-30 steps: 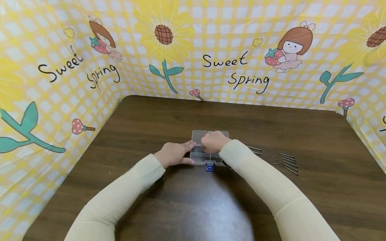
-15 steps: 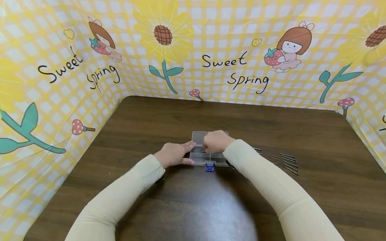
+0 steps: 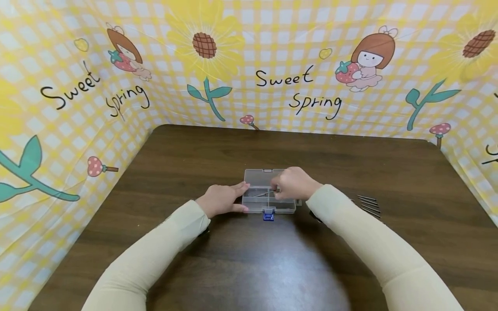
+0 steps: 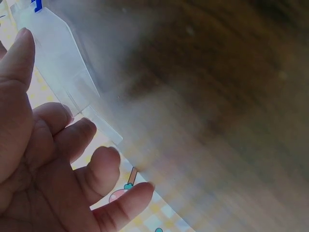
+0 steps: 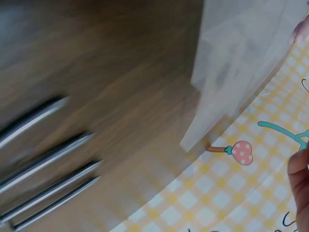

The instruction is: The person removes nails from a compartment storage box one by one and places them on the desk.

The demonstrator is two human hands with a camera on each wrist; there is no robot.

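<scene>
A clear plastic compartment box (image 3: pixel 282 206) with a blue latch (image 3: pixel 268 216) lies open on the table. My left hand (image 3: pixel 218 200) rests at the box's left side, thumb and fingers spread against it. Above its right compartments, my right hand (image 3: pixel 294 183) has its fingers curled. A thin steel nail (image 3: pixel 262 194) slants leftward from those fingertips over the box, apparently pinched at its end. In the right wrist view, only part of the right hand (image 5: pixel 300 179) shows at the edge, and its grip is hidden there. The left wrist view shows the left fingers (image 4: pixel 77 137) beside the clear box (image 4: pixel 58 53).
Several long steel nails (image 3: pixel 369 207) lie in a row on the brown wooden table (image 3: pixel 241 263), right of the box, partly behind the right sleeve. The right wrist view shows loose nails (image 5: pixel 46 162) close up. A yellow checked cloth (image 3: pixel 233 95) encloses the table behind and at the sides.
My right hand has moved rightward over the box, uncovering more of the nail and the middle compartments. My left hand stays at the box's left side. The head view has shifted slightly.
</scene>
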